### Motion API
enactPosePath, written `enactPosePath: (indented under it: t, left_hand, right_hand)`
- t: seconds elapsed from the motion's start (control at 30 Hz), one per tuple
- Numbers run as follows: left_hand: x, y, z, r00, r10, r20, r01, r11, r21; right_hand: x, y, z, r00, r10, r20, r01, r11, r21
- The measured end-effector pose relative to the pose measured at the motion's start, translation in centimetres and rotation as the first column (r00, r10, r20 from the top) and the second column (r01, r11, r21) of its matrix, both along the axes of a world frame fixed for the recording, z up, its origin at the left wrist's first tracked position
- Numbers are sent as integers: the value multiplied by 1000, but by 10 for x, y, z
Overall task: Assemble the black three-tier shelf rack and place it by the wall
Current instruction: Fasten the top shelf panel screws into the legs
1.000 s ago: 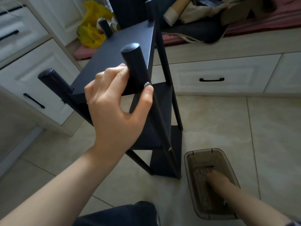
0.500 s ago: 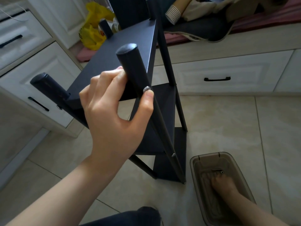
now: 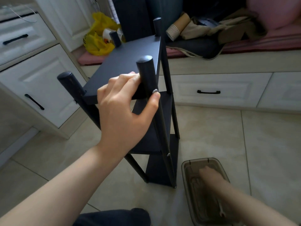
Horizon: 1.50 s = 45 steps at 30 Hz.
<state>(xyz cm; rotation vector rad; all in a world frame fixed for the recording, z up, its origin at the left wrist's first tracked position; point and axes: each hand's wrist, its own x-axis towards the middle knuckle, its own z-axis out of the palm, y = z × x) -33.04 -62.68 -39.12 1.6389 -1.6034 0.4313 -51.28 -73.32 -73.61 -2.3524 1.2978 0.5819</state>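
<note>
The black three-tier shelf rack [image 3: 128, 62] stands upright on the tiled floor in the middle of the view, its four round posts rising above the top board. My left hand [image 3: 123, 110] grips the near right post and the edge of the top board, thumb pressed beside a silver screw head [image 3: 155, 91]. My right hand [image 3: 213, 176] reaches down into a translucent brown plastic box [image 3: 187, 168] on the floor at lower right; its fingers are blurred among the tools inside, and whether they hold anything is unclear.
White cabinets with black drawer handles [image 3: 34, 101] line the left side and the far wall. A yellow bag [image 3: 99, 38] and clothes on a pink cushion [image 3: 268, 41] lie on the bench behind. A small wrench [image 3: 221, 209] lies in the box.
The view has shifted slightly; the rack stays in my left hand. My right hand has slid further into the box, towards its far end.
</note>
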Motion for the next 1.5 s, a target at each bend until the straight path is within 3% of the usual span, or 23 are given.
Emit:
enactPosePath:
  t: [0.13,0.2,0.27,0.33,0.43,0.53,0.83,0.97,1.27,1.5]
  left_hand:
    - [2,4,4,999,-13,-32,14,999,31]
    - [4,6,5,999,-8,-52,10,999,39]
    - [6,8,7,997,-9,-77,12,999,50]
    - [8,9,10,995,-11,-102,17,998,62]
    - [16,12,13,991,-11,-136,19,998,58]
    - [33,15,16,980,-23,-196,31,999,36]
    - [115,32,25,886,6,-463,-27,999,-37]
    - [160,48,17,784,37,-620,-90,994,-54]
    - [235,111,-73,532,102,-841,-245,969,-38]
    - [230,136,-165,255,130,-958,-297,954,51]
  right_hand:
    - [10,-10,60,978,-152,142,150,988,25]
    - [19,-14,94,918,-232,322,237,971,25]
    - [29,-13,129,768,-322,553,328,940,92]
    - [38,-10,166,544,-388,743,376,905,198]
    - [53,0,223,174,-470,865,313,860,404]
    - [73,15,261,65,-437,897,216,884,415]
    - [166,40,277,149,-468,871,72,884,463]
    - [212,49,272,151,-551,821,-58,824,563]
    - [276,65,228,323,-417,850,-68,885,460]
    - [277,61,168,512,-255,820,-30,949,314]
